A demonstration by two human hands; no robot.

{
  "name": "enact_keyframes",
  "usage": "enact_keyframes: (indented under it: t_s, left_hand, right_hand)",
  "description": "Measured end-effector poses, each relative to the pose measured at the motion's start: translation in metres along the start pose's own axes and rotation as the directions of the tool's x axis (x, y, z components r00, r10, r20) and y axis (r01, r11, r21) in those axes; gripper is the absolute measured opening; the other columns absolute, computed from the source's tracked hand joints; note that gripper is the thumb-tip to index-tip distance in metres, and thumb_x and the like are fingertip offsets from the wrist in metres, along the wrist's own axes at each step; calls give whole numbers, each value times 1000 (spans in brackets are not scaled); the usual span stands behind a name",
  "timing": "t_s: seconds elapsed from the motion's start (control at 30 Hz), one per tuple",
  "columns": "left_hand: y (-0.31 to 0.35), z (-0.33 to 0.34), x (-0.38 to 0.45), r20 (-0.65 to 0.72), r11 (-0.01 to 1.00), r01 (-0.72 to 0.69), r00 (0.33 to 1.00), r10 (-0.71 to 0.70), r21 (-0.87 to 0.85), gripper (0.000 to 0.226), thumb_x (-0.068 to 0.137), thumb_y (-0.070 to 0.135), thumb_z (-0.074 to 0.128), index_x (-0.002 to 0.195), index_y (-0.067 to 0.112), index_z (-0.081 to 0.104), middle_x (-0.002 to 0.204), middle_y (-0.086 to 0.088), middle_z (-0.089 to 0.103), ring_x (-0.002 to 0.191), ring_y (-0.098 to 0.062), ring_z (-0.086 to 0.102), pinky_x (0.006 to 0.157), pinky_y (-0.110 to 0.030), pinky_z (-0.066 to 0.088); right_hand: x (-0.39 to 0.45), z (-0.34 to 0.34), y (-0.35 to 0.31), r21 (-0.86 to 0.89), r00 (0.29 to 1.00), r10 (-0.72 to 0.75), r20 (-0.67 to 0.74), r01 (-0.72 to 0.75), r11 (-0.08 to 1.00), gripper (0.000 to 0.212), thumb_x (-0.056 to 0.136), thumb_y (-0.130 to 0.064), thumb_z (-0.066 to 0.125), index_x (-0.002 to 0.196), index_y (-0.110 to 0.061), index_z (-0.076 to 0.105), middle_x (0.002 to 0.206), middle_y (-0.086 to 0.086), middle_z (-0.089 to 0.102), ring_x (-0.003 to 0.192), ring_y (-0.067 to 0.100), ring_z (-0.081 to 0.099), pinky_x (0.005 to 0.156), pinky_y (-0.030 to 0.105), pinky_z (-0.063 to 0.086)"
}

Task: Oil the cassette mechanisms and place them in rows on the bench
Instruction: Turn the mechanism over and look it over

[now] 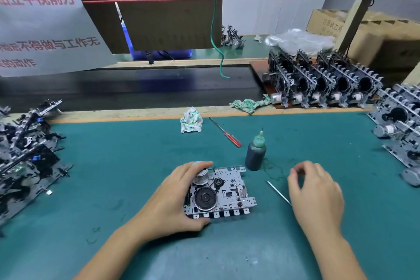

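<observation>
Head view: left hand [175, 198] clamped on cassette mechanism [221, 192], right hand [316, 193] loosely curled, empty, above metal probe [279, 192]. Best steadied flat while oiling sparingly.

Teal mat [113, 166], red-handled screwdriver [223, 132], green-patterned white rag [191, 120].

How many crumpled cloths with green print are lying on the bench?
2: one cloth at the mat's far edge, left of the screwdriver; another cloth on the wooden strip, beside the row of mechanisms. More may be hidden.
</observation>
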State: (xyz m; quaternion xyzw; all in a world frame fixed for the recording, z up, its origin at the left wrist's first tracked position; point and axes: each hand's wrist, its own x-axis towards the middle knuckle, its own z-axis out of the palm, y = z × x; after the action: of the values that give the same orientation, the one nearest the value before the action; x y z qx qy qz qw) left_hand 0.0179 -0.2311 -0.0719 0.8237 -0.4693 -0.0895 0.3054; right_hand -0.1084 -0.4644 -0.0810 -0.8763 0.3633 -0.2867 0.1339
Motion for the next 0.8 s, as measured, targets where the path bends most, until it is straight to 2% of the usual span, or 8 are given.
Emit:
enact_keyframes:
  t_s: [0.1, 0.23, 0.37, 0.57, 0.7, 0.8]
  left_hand:
    - [-4, 1, -1, 29, 997, -6, 1000, 8, -78, 102, 60, 48, 78, 135, 63, 10, 136, 41, 16, 134, 9, 21, 107, -7, 18]
    - [-7, -2, 0, 22, 989, 25, 1000, -22, -146, 108, 51, 60, 84, 134, 64, 15, 135, 43, 24, 132, 9, 28, 106, -9, 25]
    - [-9, -2, 0, 24, 987, 36, 999, -33, -156, 110, 48, 63, 84, 134, 63, 16, 136, 44, 24, 131, 12, 28, 102, -3, 23]
    - [-12, -1, 0, 26, 978, 35, 999, -30, -208, 109, 48, 62, 85, 135, 62, 20, 137, 40, 29, 131, 9, 32, 103, -5, 26]
    - [-14, -2, 0, 66, 973, 43, 997, -29, -226, 111, 47, 59, 86, 134, 65, 18, 137, 43, 27, 132, 10, 29, 103, -5, 25]
    - [-11, -9, 8, 101, 954, 73, 994, -45, -292, 109, 46, 62, 84, 135, 63, 21, 136, 40, 33, 130, 12, 31, 103, -7, 27]
  right_hand:
    - [5, -1, 6, -5, 997, 70, 13, -70, 998, 7, 87, -10, 60, 84, -4, 62, 84, 14, 63, 82, 35, 56, 76, 42, 35]
    - [4, -2, 3, 26, 999, 28, 43, -29, 999, 6, 87, -9, 60, 83, -6, 62, 84, 10, 62, 82, 34, 54, 82, 41, 34]
    - [4, -2, 4, 65, 998, -1, 55, -3, 998, 6, 88, -9, 59, 82, -8, 61, 84, 7, 60, 80, 31, 53, 85, 40, 33]
    - [4, -1, 4, 80, 998, -28, 58, 24, 997, 6, 88, -10, 59, 82, -8, 60, 84, 5, 60, 81, 29, 52, 83, 38, 32]
    - [3, -4, 2, 145, 997, -75, 9, 73, 987, 9, 88, -9, 59, 79, -9, 59, 81, 4, 61, 75, 23, 48, 73, 34, 34]
    - [-3, -13, -12, 287, 969, -222, -110, 245, 926, 18, 87, -24, 51, 78, -11, 60, 74, -4, 59, 69, 4, 36, 62, 20, 28]
